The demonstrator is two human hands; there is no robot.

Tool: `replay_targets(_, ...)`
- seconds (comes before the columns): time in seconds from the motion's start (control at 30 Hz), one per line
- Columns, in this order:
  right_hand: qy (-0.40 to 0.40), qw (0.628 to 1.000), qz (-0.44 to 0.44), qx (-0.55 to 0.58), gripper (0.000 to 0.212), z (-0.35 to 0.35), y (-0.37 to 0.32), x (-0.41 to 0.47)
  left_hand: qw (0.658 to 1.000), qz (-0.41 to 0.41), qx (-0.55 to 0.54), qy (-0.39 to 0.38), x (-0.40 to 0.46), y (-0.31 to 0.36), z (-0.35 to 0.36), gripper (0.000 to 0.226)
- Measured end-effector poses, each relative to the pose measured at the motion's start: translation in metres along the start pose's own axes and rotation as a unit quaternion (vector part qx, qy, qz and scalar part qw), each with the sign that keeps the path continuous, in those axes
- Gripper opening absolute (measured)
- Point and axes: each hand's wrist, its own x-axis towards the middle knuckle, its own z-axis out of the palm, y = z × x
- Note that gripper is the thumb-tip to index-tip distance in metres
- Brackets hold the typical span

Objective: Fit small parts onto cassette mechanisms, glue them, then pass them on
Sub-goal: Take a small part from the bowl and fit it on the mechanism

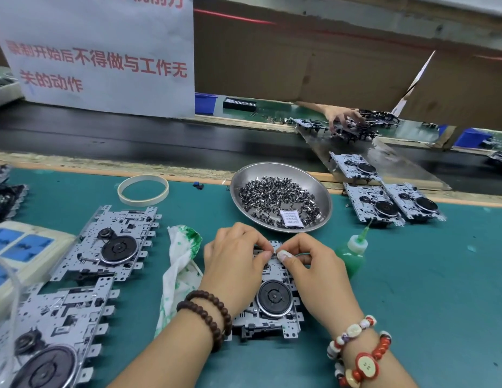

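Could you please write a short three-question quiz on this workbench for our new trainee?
1. True or false: the green glue bottle lies to the right of both hands.
2. Where are the loose small parts kept? A) blue bin B) metal bowl C) tape ring
3. What do the left hand and right hand work on?

Key: 1 true; 2 B; 3 the cassette mechanism in front of the person, fingertips meeting at its far end.
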Motion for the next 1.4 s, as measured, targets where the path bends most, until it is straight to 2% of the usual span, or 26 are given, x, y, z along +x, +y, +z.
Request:
replay_targets(0.17,0.000,1.000,0.001,0.001,0.011,0.0013,0.0003,-0.0002,1.000,-0.002,0.014,0.008,0.0020,0.0002,0.0009,0.016)
replay_targets(0.67,-0.044,0.993,0.032,0.107,0.008,0.0039,0.0028,-0.0033,1.000,-0.013,0.004,0.006,-0.0007,-0.0027,-0.0036,0.026)
replay_targets(0.87,-0.050,0.978,0.069,0.188,0.016,0.0072,0.0016,-0.0029,1.000,-0.009,0.002,0.011,-0.0010,-0.0030,-0.0028,0.025)
replay_targets(1.4,-0.057,0.970,0.108,0.209,0.020,0.0075,-0.0027,-0.0027,1.000,-0.007,0.024,0.008,-0.0029,-0.0011,-0.0028,0.023)
